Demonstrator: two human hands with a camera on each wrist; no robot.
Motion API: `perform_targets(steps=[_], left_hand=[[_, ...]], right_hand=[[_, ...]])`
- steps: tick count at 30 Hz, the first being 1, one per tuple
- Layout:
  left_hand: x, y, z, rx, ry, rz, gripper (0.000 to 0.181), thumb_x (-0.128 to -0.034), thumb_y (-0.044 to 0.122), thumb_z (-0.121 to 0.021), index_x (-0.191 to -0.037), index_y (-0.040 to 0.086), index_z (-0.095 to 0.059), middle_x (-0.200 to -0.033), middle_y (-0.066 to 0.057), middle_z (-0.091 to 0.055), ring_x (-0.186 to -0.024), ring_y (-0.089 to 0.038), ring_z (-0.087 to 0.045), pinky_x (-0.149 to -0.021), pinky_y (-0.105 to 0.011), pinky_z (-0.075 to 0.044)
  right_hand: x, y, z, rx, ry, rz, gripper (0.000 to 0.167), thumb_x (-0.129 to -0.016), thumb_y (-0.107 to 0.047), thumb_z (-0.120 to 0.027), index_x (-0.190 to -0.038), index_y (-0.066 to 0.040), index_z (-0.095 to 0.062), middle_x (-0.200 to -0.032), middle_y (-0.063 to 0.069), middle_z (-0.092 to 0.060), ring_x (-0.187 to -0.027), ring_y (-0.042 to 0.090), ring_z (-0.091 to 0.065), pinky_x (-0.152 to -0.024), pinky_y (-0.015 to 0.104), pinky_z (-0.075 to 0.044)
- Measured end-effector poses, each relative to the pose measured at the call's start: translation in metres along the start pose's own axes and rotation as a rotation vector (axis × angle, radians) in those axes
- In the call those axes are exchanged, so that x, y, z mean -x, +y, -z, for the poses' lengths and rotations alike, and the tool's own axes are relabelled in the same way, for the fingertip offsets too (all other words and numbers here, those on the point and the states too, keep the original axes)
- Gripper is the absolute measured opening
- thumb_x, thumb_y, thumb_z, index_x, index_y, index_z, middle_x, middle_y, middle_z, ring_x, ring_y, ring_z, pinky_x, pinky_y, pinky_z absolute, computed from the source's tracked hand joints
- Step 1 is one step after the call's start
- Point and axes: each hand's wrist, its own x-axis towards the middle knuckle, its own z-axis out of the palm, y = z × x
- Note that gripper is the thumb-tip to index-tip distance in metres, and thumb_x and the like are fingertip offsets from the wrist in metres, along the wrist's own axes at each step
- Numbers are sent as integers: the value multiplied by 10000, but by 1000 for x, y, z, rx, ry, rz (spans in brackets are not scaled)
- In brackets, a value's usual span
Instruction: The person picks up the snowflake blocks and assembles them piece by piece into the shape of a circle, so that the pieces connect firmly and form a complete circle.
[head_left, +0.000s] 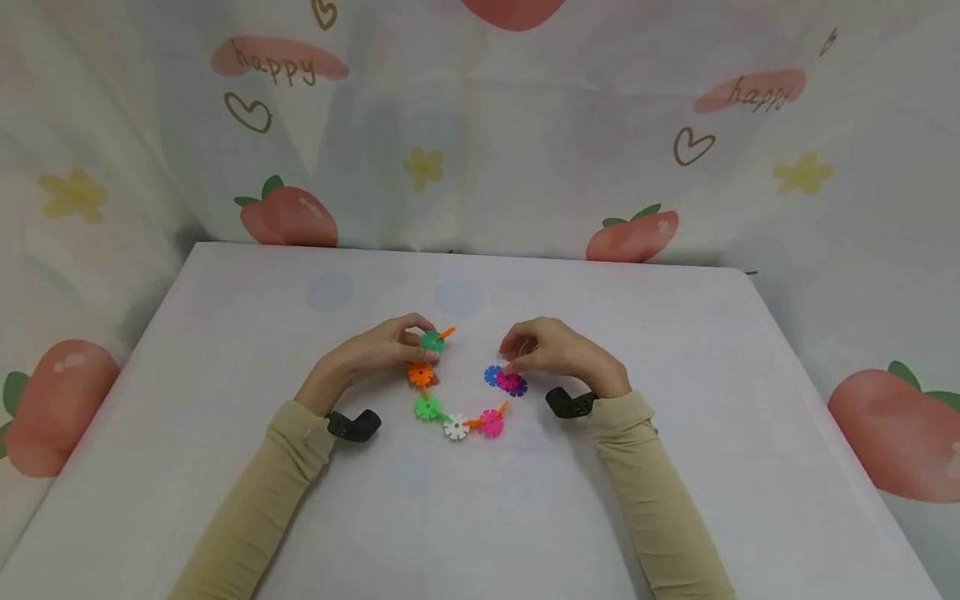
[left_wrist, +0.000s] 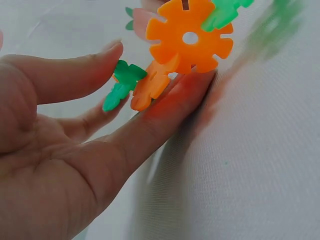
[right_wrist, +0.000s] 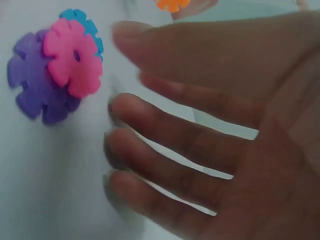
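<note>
A chain of snowflake discs, toothed plastic pieces slotted together, curves between the hands. My left hand (head_left: 381,346) pinches its green disc (head_left: 432,341) at the far end, thumb on one side. Under the orange disc (left_wrist: 190,40), a finger lies along the chain in the left wrist view. From there run a light green disc (head_left: 427,407), a white disc (head_left: 456,427) and a pink disc (head_left: 491,423). My right hand (head_left: 558,348) hovers with loosely bent fingers, holding nothing, beside a loose pink disc (right_wrist: 75,57) overlapping purple (right_wrist: 37,80) and blue (right_wrist: 85,25) discs.
A white-covered table (head_left: 420,517) lies beneath everything. Behind it hangs a printed curtain (head_left: 517,167) with fruit, flowers and hearts. Black wrist cameras are strapped at the left (head_left: 355,426) and right sleeve cuffs.
</note>
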Motion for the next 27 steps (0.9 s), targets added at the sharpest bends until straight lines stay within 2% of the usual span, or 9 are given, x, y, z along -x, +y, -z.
perform_targets(steps=[4,6,11,14,19,23,27], left_hand=[[0,-1,0,24,14,14,490,-988,272,-679,-1380,93,-446,-1323,-185,-649,-1084,-261,-626,-1063,-436,-381],[0,-1,-1,18,15,19,505,-989,282,-676,-1395,97,-438,-1358,-196,-627,-1114,-271,-619,-1082,-456,-378],[1,0,-1,-26,-2,11,586,-975,321,-689,-1502,228,-449,-1466,-162,-554,-1267,-282,-564,-1161,-543,-343],[1,1,-1,-60,-16,-18,575,-971,332,-687,-1511,296,-493,-1366,-135,-610,-1203,-268,-590,-1101,-508,-405],[1,0,-1,-113,-16,-32,519,-955,387,-686,-1454,301,-575,-1214,-104,-662,-1104,-244,-593,-1003,-443,-440],[2,0,-1,-92,-16,-26,483,-969,418,-651,-1430,288,-591,-1219,-80,-677,-1109,-235,-608,-1028,-450,-434],[1,-2,-1,-60,-27,-55,439,-1018,396,-566,-1430,247,-592,-1198,-66,-696,-1079,-225,-620,-1018,-421,-439]], right_hand=[[1,3,1,-32,-84,-34,221,-883,-174,-808,-1064,-72,-734,-997,43,-714,-930,182,-652,-855,341,-533],[0,4,0,-47,-107,-38,197,-885,-143,-800,-1049,-59,-731,-963,52,-710,-894,181,-642,-824,323,-528],[-2,6,-2,-45,-109,-43,148,-892,-107,-776,-1022,-54,-728,-910,50,-691,-846,175,-615,-781,295,-508],[-2,6,-3,-36,-101,-43,126,-896,-103,-762,-1007,-56,-723,-902,57,-678,-840,184,-598,-770,301,-498],[-4,5,-4,-25,-69,-68,91,-890,-115,-751,-951,-81,-692,-869,47,-656,-817,188,-580,-739,310,-487],[-6,7,-5,-26,-2,-78,168,-890,-186,-792,-928,-88,-660,-849,38,-663,-797,188,-583,-725,314,-481],[-9,8,-8,-40,77,-54,169,-910,-201,-780,-951,-87,-662,-833,19,-688,-785,174,-594,-737,315,-473]])
